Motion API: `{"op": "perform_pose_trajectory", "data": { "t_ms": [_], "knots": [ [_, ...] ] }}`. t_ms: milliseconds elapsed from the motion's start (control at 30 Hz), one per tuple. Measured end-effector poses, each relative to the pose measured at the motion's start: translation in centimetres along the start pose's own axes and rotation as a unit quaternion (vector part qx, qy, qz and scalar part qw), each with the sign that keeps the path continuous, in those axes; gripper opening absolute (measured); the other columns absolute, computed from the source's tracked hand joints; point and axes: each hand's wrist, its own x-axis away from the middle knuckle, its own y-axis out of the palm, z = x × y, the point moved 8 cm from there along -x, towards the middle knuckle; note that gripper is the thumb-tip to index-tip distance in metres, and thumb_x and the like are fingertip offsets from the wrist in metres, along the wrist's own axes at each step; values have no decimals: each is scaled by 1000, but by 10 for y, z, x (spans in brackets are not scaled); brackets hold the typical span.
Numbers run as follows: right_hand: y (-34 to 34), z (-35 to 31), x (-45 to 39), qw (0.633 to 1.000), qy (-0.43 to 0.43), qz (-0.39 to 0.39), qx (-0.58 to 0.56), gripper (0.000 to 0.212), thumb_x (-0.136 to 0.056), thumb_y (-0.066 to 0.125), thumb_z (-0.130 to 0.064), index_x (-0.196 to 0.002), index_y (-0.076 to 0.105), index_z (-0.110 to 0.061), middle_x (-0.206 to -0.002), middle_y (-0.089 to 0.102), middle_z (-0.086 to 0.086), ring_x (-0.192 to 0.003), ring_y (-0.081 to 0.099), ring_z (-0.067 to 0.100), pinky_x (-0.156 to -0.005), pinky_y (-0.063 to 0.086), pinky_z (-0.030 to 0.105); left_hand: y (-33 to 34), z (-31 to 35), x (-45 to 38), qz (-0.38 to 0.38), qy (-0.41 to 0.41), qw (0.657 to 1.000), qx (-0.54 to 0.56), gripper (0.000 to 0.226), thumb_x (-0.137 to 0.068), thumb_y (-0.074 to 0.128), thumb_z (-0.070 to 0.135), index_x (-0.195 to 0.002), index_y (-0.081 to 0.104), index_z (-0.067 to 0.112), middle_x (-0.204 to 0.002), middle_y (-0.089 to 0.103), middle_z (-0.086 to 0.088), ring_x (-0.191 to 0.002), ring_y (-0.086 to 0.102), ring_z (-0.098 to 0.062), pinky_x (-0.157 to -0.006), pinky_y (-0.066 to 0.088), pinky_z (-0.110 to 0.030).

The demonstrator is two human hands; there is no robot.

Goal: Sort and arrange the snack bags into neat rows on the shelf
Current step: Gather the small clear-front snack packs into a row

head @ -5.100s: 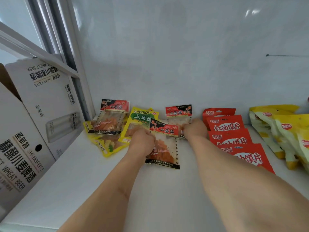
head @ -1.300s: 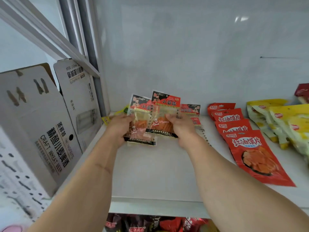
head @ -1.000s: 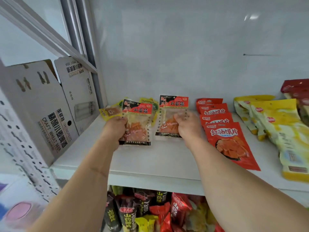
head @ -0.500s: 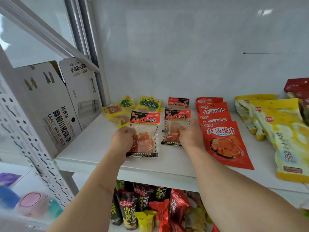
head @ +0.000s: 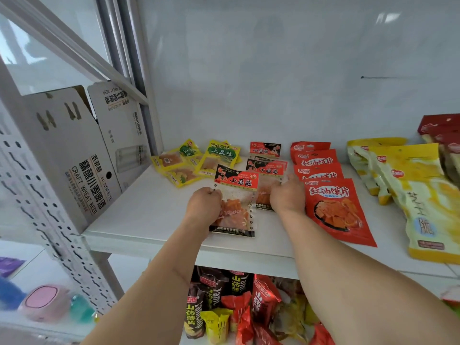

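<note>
Since half a second earlier, both clear-windowed packets have been brought lower and flatter onto the white shelf. The left packet, headed 小面筋, is gripped at its left edge by the left hand; the right packet is held under the curled fingers of the right hand, beside the red 红油馍片 row. The packets are judged light, limp and slick, best taken by the sealed margins. TuDouSi 土豆丝 is read on the yellow bags; CRAFT WHEAT BEER on the carton.
</note>
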Motion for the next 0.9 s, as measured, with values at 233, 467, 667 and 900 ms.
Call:
{"op": "perform_pose_trajectory", "data": {
  "t_ms": [233,467,667,900],
  "knots": [
    [-9,11,30,999,-13,-24,-37,48,-105,38,-38,-140,49,-6,-143,52,13,-126,53,31,-98,44,37,39,15,1,-53,6,998,-26,24,-102,44,16,-93,60,1,-89,57,-19,-80,53,-36,-62,38,-29],
    [-8,10,46,997,-78,-18,19,31,-96,44,-37,-113,60,-17,-106,64,3,-101,62,27,-82,54,42,60,20,-2,-24,40,994,-103,25,-98,48,21,-87,63,4,-93,68,-18,-92,63,-37,-69,43,-33],
    [-9,13,44,996,-76,-11,46,37,-99,52,-34,-128,56,-11,-119,58,8,-110,57,29,-88,48,37,59,21,2,36,72,978,-192,20,-96,50,27,-90,65,14,-87,68,-7,-84,60,-30,-64,40,-30],
    [-6,13,39,995,-66,-2,70,42,-99,51,-37,-131,55,-11,-124,57,9,-115,55,31,-92,48,42,58,20,-3,58,87,962,-254,23,-96,52,33,-104,63,14,-101,70,-7,-90,61,-29,-67,43,-31]
  ]
}}
